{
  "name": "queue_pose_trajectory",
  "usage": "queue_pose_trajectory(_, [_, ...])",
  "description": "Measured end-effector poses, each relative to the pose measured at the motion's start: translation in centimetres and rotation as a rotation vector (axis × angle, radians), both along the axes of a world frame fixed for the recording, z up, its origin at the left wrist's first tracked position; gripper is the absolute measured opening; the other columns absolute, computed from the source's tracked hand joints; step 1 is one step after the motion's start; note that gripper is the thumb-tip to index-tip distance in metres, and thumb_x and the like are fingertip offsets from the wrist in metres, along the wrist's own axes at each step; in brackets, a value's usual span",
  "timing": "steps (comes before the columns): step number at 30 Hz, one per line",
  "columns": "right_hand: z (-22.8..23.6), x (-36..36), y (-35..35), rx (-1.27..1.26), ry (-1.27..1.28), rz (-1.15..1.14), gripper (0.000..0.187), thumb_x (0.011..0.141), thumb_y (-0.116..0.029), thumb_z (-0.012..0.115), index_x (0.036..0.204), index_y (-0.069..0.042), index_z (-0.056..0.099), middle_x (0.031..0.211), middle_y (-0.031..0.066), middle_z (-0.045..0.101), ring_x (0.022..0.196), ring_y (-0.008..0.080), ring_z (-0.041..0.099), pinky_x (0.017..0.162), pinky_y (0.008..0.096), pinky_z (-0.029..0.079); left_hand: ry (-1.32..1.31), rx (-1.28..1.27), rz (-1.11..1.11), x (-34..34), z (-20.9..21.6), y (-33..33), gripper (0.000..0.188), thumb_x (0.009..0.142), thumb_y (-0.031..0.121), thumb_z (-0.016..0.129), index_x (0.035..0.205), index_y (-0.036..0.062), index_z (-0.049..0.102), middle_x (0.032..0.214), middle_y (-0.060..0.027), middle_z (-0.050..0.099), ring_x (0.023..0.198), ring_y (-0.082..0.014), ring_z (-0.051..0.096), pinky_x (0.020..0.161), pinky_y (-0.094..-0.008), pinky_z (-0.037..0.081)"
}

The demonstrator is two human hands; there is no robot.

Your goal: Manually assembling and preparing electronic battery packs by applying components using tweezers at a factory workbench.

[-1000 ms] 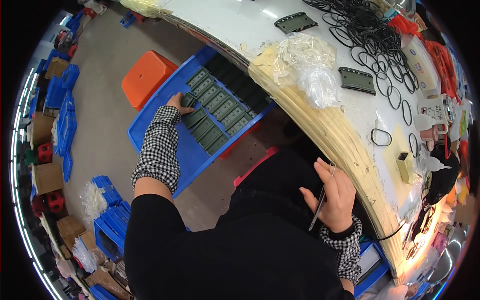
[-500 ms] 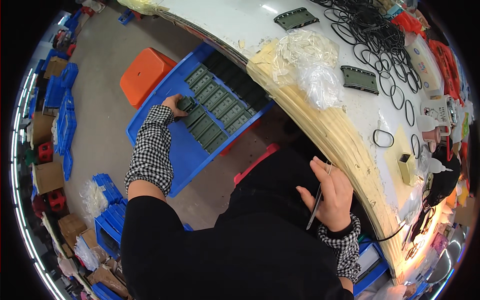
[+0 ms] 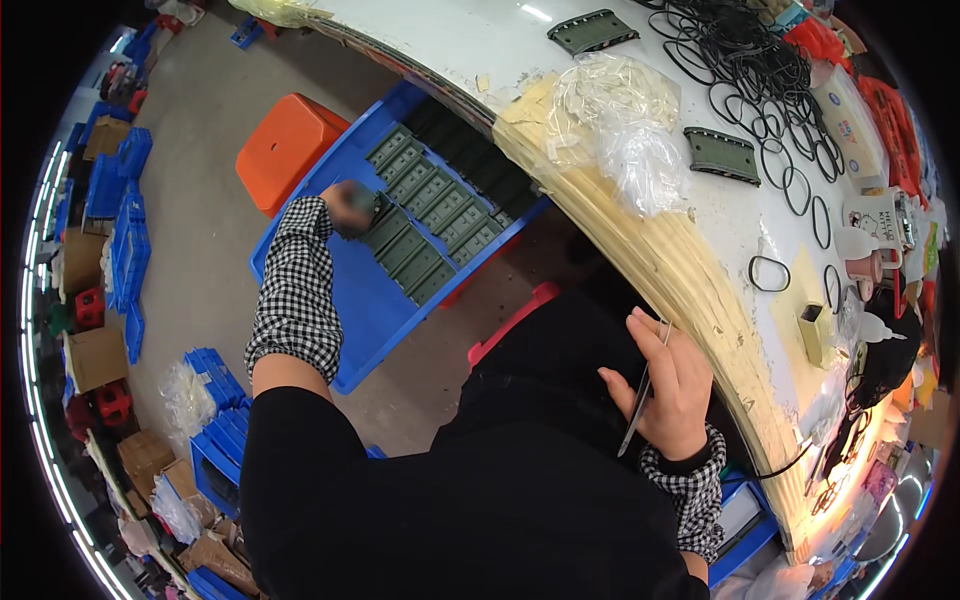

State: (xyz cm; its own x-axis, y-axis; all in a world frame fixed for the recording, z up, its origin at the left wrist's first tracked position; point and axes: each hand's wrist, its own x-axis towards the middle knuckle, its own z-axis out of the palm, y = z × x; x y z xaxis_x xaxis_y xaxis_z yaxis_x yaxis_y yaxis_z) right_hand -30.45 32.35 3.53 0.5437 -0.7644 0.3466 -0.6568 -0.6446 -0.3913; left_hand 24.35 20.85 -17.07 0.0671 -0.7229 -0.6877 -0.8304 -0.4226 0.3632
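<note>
Nearest, at the right, the right hand (image 3: 676, 388) is beside the padded edge of the worktop, its fingers gripping slim metal tweezers (image 3: 634, 418) whose lower end points down toward the dark clothing. To the left lies a blue tray (image 3: 362, 325), reaching under the worktop at its far end. In it, a nearer row of green pieces (image 3: 414, 266) lies side by side, with a farther row of green blocks (image 3: 436, 200) alongside and black pieces (image 3: 462, 142) beyond. The left hand (image 3: 346, 210) is at the left end of the nearer row, next to a dark green piece (image 3: 375, 206); hand and piece are blurred, so I cannot tell whether its fingers are closed on it. Judging by the layout, much of the tray is already arranged in rows, while its blue floor shows along the left side. Two similar pieces lie apart on the worktop, one nearer (image 3: 723, 156) and one farther (image 3: 593, 32); whether either is finished cannot be told. Near them lie clear plastic bags (image 3: 643, 165) and tangled black rings (image 3: 735, 60).
</note>
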Motion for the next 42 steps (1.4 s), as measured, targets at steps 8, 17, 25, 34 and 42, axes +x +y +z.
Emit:
queue_pose_trajectory(8, [0.0,0.3,-0.3,-0.003,-0.001,0.015,0.053,0.074,-0.023,0.08,0.116,0.001,0.061,0.109,0.0157,0.067,0.082,0.0271,0.064,0.073,0.0355,0.052,0.019,0.045,0.069,0.2,-1.2,1.1,0.092,0.062,0.037,0.088,0.135,-0.0014,0.046,0.127,-0.0223,0.058,0.117,-0.033,0.057,0.105,-0.0454,0.044])
queue_pose_trajectory(17, [-0.1,0.0,-0.2,-0.001,0.011,0.001,0.053,0.074,-0.023,0.08,0.116,0.002,0.061,0.11,0.0161,0.067,0.083,0.0277,0.064,0.073,0.0359,0.052,-0.086,-0.13,0.147,1.4,1.4,-1.5,0.1,0.06,0.035,0.089,0.14,-0.0014,0.042,0.133,-0.0223,0.055,0.123,-0.0307,0.054,0.106,-0.0398,0.043])
queue_pose_trajectory(25, [0.5,-0.1,0.0,0.018,0.028,-0.028,0.053,0.074,-0.023,0.08,0.116,0.002,0.061,0.111,0.0167,0.067,0.087,0.029,0.065,0.075,0.0371,0.052,-0.107,-0.031,0.203,1.9,-2.3,-1.9,0.101,0.06,0.031,0.091,0.144,0.0043,0.042,0.139,-0.0173,0.053,0.127,-0.031,0.051,0.11,-0.0409,0.041])
queue_pose_trajectory(34, [0.3,0.6,-0.4,0.023,0.026,-0.003,0.054,0.073,-0.023,0.08,0.117,0.001,0.061,0.112,0.0162,0.067,0.088,0.0293,0.065,0.076,0.0378,0.052,-0.389,-0.241,0.062,2.2,-1.8,-2.8,0.082,0.074,0.024,0.082,0.14,0.0058,0.038,0.129,-0.0218,0.056,0.123,-0.0326,0.054,0.104,-0.0395,0.045])
queue_pose_trajectory(42, [0.2,0.0,-0.2,0.044,0.03,-0.031,0.053,0.073,-0.024,0.081,0.116,0.0,0.062,0.112,0.0159,0.067,0.09,0.0296,0.065,0.077,0.0375,0.052,-0.395,-0.513,0.061,1.0,-5.6,-1.2,0.045,0.09,0.033,0.065,0.125,0.0061,0.058,0.122,-0.0188,0.061,0.116,-0.0342,0.058,0.099,-0.0406,0.047])
